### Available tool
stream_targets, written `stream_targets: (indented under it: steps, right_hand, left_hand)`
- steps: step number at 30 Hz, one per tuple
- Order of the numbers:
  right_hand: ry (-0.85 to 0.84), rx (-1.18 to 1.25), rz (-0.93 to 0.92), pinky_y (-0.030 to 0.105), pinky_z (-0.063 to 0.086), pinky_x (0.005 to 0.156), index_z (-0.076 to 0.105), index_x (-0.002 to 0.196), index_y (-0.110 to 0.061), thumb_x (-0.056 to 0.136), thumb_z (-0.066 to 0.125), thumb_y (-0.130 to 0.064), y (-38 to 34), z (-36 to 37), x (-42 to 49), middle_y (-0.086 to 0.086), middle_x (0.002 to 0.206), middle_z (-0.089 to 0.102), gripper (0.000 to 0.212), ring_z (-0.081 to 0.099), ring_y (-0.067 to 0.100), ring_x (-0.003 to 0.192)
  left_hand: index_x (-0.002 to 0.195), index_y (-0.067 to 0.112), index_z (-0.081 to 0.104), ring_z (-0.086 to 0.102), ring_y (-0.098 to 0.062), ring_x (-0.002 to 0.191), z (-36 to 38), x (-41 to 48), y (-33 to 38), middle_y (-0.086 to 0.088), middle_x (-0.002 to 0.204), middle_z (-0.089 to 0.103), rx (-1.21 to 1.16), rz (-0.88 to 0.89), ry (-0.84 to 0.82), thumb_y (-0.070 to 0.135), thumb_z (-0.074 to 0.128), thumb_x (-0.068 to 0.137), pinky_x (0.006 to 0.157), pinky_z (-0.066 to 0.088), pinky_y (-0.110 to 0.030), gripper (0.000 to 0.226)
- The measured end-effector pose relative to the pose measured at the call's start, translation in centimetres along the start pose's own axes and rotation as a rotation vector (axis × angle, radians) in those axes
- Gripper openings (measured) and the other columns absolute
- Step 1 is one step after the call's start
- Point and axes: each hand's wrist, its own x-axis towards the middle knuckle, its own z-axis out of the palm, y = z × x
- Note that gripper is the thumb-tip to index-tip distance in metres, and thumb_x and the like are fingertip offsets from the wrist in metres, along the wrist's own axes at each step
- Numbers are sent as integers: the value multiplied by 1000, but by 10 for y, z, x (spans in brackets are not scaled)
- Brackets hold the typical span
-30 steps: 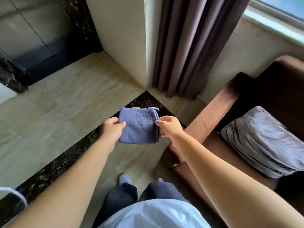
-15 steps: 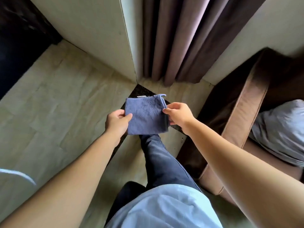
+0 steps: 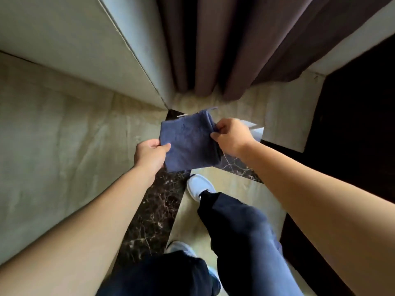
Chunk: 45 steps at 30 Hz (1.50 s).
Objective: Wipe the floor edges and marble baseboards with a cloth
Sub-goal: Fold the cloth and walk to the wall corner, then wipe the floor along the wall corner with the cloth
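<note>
A folded blue cloth (image 3: 189,142) hangs in the air in front of me, held by both hands. My left hand (image 3: 149,153) pinches its left edge between thumb and fingers. My right hand (image 3: 232,136) grips its right edge with curled fingers. Below the cloth a dark marble strip (image 3: 154,210) with pale veins runs along the beige floor (image 3: 64,150) toward the wall corner (image 3: 167,106). The cream wall panel (image 3: 85,50) meets the floor at the left.
A brown curtain (image 3: 213,50) hangs down to the floor beyond the cloth. Dark brown furniture (image 3: 352,135) stands at the right. My legs in dark trousers and a white shoe (image 3: 199,186) stand on the floor just below the cloth.
The view has moved forward and tilted down toward the corner. My right foot has stepped ahead under the cloth. Both hands still hold the cloth, now tilted slightly.
</note>
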Motion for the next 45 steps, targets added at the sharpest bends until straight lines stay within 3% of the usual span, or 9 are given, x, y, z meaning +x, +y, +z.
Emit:
stream_targets:
  steps: [3,9,14,17,19,29,33,39,45]
  right_hand:
    - [-5,-40,-13,33,45,74,65,99,-9,89,64,-22,33,64,88,9,96,70,16,62,32,95]
    - [-65,-103,-125,28,36,67,56,88,-14,94,57,-19,73,173,220,4,85,62,8,56,26,82]
    - [-108,-22,-58,34,48,98,52,133,-13,95,53,-21,91,223,263,10,123,65,39,59,30,115]
    - [-223,-156,-102,34,47,100,44,142,-18,94,54,-20,97,231,241,7,135,59,49,57,28,120]
    - [-283,-309,-154,37,48,102,47,141,-19,93,54,-19,90,223,224,7,136,59,48,58,29,120]
    - [-250,-798,-271,39,49,98,29,153,-25,98,49,-30,42,189,166,12,140,56,59,60,31,114]
    - [-188,-823,-441,39,25,119,14,157,-29,98,48,-40,38,212,208,13,163,21,68,23,29,149]
    - [-134,-1064,-585,45,-8,122,-22,147,-51,92,12,-70,60,278,279,-1,160,-32,67,-28,29,148]
    - [-88,-1107,-658,47,-14,120,-21,147,-53,89,-4,-70,50,297,310,-5,158,-36,63,-35,26,145]
  left_hand:
    - [69,17,61,68,-29,86,37,110,-41,-10,86,71,-4,57,43,15,74,85,88,56,-50,20]
    - [94,17,63,58,-17,81,81,265,-98,-1,89,65,-38,253,176,10,69,91,75,44,-24,9]
    - [137,17,57,61,-22,114,75,326,-116,-2,133,61,46,329,276,21,64,94,102,49,-34,43]
    - [145,19,50,65,-28,111,61,315,-137,-7,145,56,251,248,13,22,65,94,90,53,-24,53]
    - [152,20,41,54,-32,130,46,292,-149,-9,151,49,512,221,-148,23,66,93,102,45,-28,64]
    - [146,21,41,43,-35,136,-47,217,-157,-10,151,41,960,256,-59,39,55,91,109,38,-43,60]
    - [140,16,42,40,-38,132,-60,247,-151,-14,146,38,896,287,134,43,49,96,104,36,-46,52]
    - [159,23,9,3,-43,151,-72,327,-179,-10,168,-9,850,283,258,55,35,99,118,19,-53,73]
    - [159,29,-9,-14,-51,148,-119,384,-213,-7,164,-27,892,234,400,76,14,89,118,7,-63,86]
